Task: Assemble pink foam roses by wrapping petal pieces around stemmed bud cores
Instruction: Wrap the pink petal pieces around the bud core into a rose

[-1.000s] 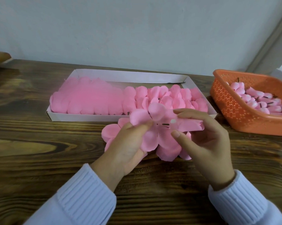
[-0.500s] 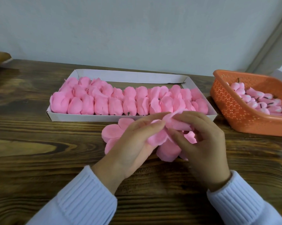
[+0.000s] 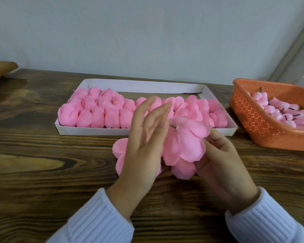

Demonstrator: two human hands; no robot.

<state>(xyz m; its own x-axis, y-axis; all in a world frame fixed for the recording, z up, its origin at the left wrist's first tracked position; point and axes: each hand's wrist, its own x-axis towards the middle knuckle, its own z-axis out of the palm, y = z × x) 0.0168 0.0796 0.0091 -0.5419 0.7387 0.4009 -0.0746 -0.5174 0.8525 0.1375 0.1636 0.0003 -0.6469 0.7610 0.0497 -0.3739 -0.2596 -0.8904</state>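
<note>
Matt pink foam petals (image 3: 188,144); glossy grained wood table (image 3: 33,172); perforated orange plastic basket (image 3: 249,120); white cardboard tray (image 3: 88,131); ribbed knit sleeve (image 3: 98,221).

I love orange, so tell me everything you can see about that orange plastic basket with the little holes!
The orange plastic basket stands upright on the dark wooden table, at the right edge of the view, partly cut off. Its sloping walls are dotted with small holes under a smooth rim. Inside lie pink foam buds with short dark stems.

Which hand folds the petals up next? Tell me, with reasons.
Left. The left hand is open and free beside the petal piece, while the right hand is busy gripping it.
</note>
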